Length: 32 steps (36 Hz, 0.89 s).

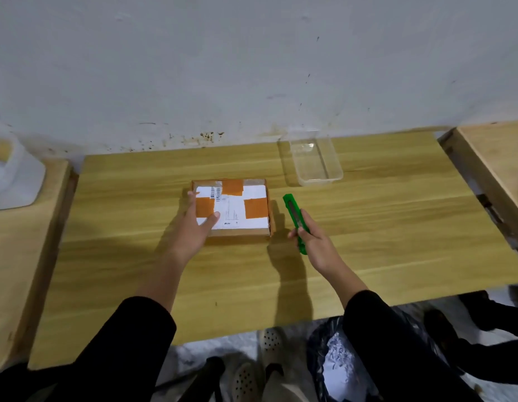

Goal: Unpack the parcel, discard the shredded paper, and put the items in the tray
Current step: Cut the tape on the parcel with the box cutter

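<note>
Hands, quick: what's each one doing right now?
Left hand: open, resting flat on the taped parcel.
Right hand: closed around the green box cutter.

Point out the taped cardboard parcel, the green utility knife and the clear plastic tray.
taped cardboard parcel (237, 208): head view, on its white label.
green utility knife (291, 208): head view, on its upper body.
clear plastic tray (321, 181): head view, on its near rim.

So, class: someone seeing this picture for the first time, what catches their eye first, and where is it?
The bright green cutter in the right hand, just right of the parcel. Next the parcel itself, mid-table, still sealed, with orange patches on its white label and the left hand pressing it down. Behind, near the wall, stands a clear tray.
</note>
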Tool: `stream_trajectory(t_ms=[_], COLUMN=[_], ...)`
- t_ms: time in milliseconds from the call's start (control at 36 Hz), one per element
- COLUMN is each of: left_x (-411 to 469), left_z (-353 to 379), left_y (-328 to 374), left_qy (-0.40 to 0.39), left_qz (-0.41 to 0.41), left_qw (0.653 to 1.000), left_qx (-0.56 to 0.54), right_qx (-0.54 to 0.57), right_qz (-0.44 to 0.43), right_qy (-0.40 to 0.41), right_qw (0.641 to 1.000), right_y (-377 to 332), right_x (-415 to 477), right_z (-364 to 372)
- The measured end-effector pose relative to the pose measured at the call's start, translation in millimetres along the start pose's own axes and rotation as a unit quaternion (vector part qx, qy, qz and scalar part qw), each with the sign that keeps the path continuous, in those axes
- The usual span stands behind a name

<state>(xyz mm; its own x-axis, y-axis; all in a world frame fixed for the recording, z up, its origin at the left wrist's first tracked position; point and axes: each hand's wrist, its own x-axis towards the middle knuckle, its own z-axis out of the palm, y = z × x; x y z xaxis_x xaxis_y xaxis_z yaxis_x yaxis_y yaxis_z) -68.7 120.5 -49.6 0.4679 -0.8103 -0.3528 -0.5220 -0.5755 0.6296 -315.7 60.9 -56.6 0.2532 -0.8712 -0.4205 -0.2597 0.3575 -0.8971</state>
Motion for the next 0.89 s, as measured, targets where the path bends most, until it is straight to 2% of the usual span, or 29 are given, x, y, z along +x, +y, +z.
stream_trajectory(t_ms=[250,361,472,639,889], left_x=[36,52,57,63,71], left_z=[-7,-11,-13,-14,-12], left_y=[4,3,2,1,5], left_qy=[-0.006,-0.012,0.037,0.102,0.165], left_qz=[0.03,0.035,0.023,-0.004,0.006], left_qw=[0.997,0.997,0.992,0.984,0.974], left_qx=[-0.07,-0.063,-0.115,-0.145,-0.156], right_qx=[-0.14,-0.178,-0.236,-0.253,-0.271], right_qz=[-0.057,-0.086,-0.119,-0.149,-0.129], right_qy=[0.012,0.023,0.044,0.096,0.175], right_qw=[0.988,0.98,0.963,0.951,0.938], right_y=[-7,-12,-18,-28,-39], right_x=[64,96,129,167,186], right_z=[20,34,48,68,76])
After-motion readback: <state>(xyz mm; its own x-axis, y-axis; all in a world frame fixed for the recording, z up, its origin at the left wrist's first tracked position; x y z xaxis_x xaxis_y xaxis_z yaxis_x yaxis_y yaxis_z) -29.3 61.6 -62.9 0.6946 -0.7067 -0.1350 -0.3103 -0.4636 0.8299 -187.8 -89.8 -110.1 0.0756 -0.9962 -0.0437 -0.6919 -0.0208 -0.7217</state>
